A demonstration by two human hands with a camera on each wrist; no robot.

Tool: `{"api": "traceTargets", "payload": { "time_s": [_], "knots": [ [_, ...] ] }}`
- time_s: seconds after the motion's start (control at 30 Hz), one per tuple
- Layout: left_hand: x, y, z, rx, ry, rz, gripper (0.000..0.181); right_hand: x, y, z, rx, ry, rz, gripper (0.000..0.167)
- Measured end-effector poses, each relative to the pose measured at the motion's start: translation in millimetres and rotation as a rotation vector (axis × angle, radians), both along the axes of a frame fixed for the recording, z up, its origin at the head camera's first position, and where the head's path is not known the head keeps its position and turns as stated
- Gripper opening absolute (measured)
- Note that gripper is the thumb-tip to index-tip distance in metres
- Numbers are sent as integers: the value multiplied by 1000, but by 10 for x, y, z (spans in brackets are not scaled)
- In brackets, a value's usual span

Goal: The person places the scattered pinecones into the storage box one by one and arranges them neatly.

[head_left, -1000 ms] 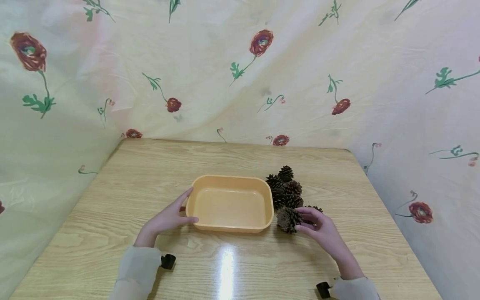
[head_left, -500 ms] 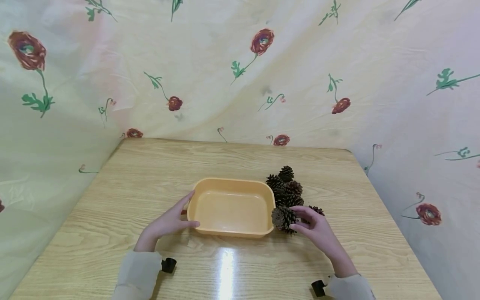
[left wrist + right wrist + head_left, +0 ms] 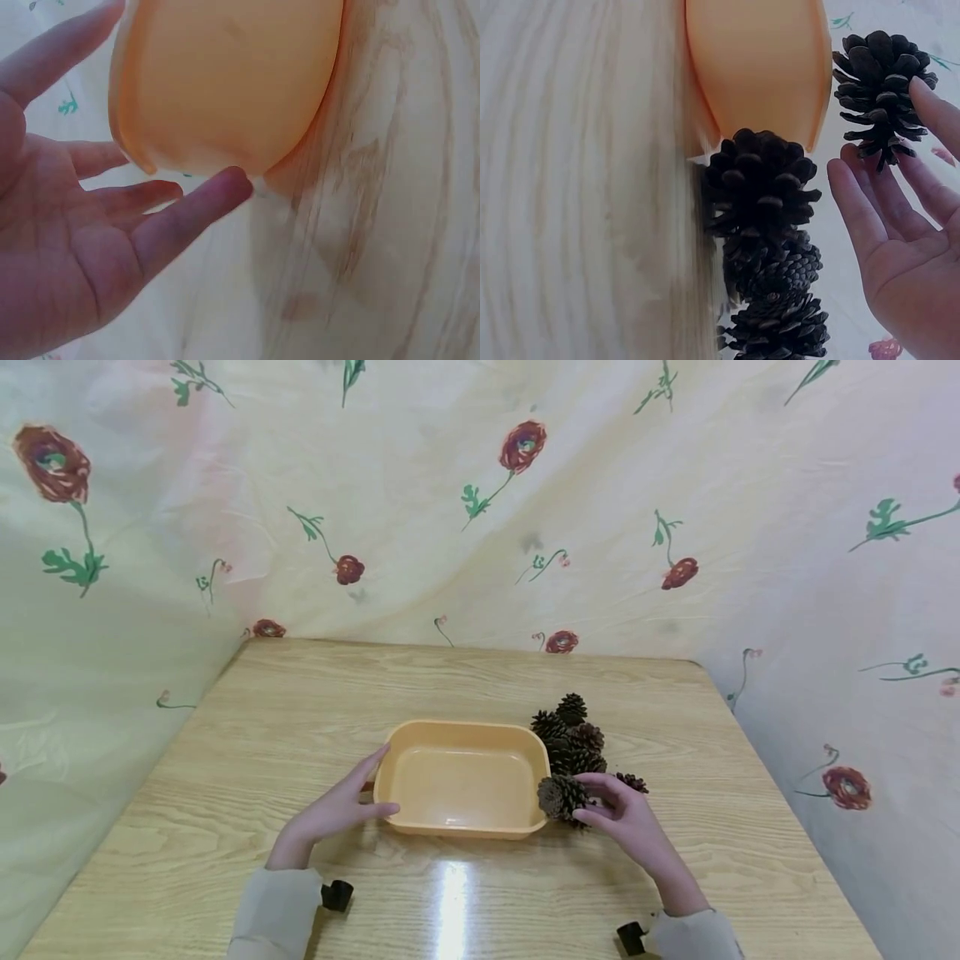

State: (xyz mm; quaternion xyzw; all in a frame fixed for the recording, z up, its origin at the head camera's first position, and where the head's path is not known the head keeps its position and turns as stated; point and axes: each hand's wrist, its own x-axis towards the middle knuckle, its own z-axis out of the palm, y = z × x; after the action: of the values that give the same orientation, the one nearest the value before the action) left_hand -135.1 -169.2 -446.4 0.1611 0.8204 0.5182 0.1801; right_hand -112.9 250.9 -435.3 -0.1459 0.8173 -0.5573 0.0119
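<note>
A shallow orange tray point(image 3: 461, 832) with nothing in it sits mid-table. My left hand point(image 3: 330, 810) is at its left end, thumb and fingers spread along the rim; in the left wrist view, the hand point(image 3: 97, 232) has its fingers extended beside the tray point(image 3: 232, 82). My right hand point(image 3: 633, 827) holds a dark pine cone point(image 3: 561, 797) at the tray's right rim. In the right wrist view the held cone point(image 3: 881, 90) is raised in the fingertips of the right hand point(image 3: 907, 262), beside the tray point(image 3: 761, 67).
Several pine cones point(image 3: 585, 739) are heaped against the tray's right side, and one more cone point(image 3: 632, 782) lies behind my right hand. A floral cloth point(image 3: 450, 510) hangs behind the wooden table point(image 3: 322, 685). Other cones point(image 3: 761, 180) stand near the tray in the right wrist view.
My right hand has moved left with the pine cone, up to the tray's rim. The tray has shifted slightly toward me, with my left hand staying at its end.
</note>
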Motion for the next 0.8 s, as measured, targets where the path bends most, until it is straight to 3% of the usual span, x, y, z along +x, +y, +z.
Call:
{"api": "traceTargets", "payload": {
  "time_s": [0.37,0.67,0.8],
  "knots": [
    [-127,-82,-90,77,-34,-10,85,-70,-135,92,55,27,-11,43],
    [-187,-98,-137,139,-76,12,87,-178,-287,139,60,-21,-6,45],
    [-204,-98,-153,150,-62,-9,87,-238,-358,132,59,-40,-5,46]
  ]
}}
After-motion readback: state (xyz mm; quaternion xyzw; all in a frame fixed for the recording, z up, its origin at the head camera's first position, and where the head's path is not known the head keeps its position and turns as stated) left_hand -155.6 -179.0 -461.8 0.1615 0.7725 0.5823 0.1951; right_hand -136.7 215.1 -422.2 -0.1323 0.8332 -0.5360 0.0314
